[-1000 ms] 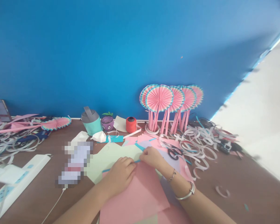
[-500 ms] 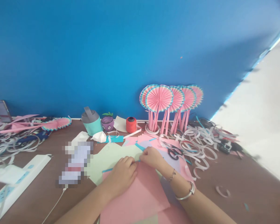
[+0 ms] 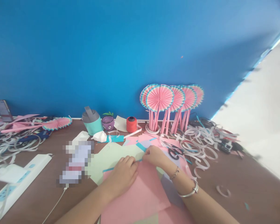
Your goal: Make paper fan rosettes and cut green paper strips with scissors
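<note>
A sheet of pink paper (image 3: 140, 194) with a blue strip (image 3: 108, 170) along its far edge lies in front of me. My left hand (image 3: 123, 172) rests over that edge, its fingers bent together on the paper and its thumb mostly hidden. Close by on the right, my right hand (image 3: 155, 157) pinches the same edge between closed fingers, where a bit of blue shows. Beneath are pale green paper (image 3: 102, 158) and lilac paper (image 3: 171, 189). Black scissors (image 3: 174, 153) lie just right of my right hand.
Pink folded-paper fans (image 3: 160, 98) stand against the blue wall. Left of them are a red thread spool (image 3: 131, 125), a purple cup (image 3: 108, 123) and a teal bottle (image 3: 93, 124). Curled white strips (image 3: 200, 146) lie right. A blurred phone (image 3: 77, 163) and power strip (image 3: 25, 180) lie left.
My right hand has shifted very slightly right along the paper's edge. My left hand stays in nearly the same place; the view has moved a little.
</note>
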Demonstrator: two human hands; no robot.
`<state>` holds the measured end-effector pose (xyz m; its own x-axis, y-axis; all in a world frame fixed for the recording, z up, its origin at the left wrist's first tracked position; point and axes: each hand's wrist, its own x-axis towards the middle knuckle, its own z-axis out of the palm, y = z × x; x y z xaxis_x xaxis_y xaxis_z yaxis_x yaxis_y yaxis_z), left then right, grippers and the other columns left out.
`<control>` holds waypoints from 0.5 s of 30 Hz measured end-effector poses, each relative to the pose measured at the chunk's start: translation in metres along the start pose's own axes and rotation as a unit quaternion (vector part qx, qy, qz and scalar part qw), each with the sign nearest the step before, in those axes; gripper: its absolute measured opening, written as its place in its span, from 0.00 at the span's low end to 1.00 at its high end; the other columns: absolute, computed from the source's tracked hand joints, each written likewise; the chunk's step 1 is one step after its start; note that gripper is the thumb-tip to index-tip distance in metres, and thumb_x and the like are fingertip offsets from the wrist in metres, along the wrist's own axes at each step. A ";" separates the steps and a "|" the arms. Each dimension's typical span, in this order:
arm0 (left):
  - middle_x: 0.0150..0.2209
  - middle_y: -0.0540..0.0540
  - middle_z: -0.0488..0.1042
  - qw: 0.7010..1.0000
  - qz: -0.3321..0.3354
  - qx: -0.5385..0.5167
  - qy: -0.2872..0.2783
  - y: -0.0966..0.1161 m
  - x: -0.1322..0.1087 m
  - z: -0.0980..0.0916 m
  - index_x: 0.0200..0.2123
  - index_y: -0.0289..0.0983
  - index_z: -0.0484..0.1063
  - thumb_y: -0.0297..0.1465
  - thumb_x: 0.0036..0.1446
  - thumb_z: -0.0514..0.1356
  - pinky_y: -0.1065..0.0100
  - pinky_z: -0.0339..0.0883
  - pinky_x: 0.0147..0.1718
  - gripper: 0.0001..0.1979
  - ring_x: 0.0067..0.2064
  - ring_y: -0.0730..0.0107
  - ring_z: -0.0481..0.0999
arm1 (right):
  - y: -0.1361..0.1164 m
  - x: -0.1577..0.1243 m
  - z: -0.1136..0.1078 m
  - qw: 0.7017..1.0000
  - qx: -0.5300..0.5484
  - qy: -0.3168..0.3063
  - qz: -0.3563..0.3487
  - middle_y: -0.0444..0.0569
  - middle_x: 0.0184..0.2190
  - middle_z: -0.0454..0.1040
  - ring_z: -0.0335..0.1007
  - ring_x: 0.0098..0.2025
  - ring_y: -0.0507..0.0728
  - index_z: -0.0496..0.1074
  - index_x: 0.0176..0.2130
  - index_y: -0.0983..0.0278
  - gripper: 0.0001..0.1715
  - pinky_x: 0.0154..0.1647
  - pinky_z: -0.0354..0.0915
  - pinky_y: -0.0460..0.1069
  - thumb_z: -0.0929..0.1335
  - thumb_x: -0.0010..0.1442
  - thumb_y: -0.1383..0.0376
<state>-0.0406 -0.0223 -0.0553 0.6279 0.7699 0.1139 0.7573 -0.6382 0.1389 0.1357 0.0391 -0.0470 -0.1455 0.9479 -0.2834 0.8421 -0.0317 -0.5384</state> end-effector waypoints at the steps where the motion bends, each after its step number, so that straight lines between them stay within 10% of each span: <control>1: 0.39 0.43 0.68 1.000 0.001 0.000 0.002 0.000 0.000 0.001 0.45 0.36 0.68 0.28 0.62 0.46 0.60 0.63 0.40 0.14 0.41 0.62 0.67 | 0.001 0.000 -0.002 1.000 0.004 -0.001 0.003 0.41 0.14 0.57 0.51 0.19 0.48 0.65 0.15 0.65 0.07 0.19 0.46 0.45 0.65 0.41 0.69; 15: 0.39 0.43 0.68 1.000 0.004 0.004 0.005 -0.002 -0.001 0.003 0.48 0.37 0.67 0.29 0.63 0.45 0.61 0.62 0.39 0.15 0.40 0.63 0.66 | 0.011 0.002 -0.012 0.999 -0.023 0.003 0.022 0.42 0.16 0.59 0.54 0.21 0.49 0.67 0.17 0.66 0.03 0.20 0.49 0.44 0.65 0.39 0.68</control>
<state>-0.0419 -0.0215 -0.0585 0.6318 0.7649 0.1257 0.7537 -0.6441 0.1306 0.1510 0.0446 -0.0438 -0.1055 0.9476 -0.3015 0.8707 -0.0584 -0.4884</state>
